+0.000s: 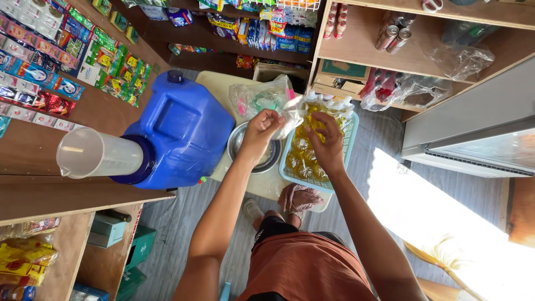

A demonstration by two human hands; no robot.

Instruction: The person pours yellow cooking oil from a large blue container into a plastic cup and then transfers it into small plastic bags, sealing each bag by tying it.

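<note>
While our left hand (pixel 262 127) pinches a clear plastic bag (pixel 291 114), our right hand (pixel 327 146) grips an oil-filled bag (pixel 313 124) (above the teal basket (pixel 350 146)).

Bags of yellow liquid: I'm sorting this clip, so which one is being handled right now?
The bag of yellow liquid at the basket's far end: its twisted top is pinched between the left hand and right hand. The others lie untouched below.
</note>
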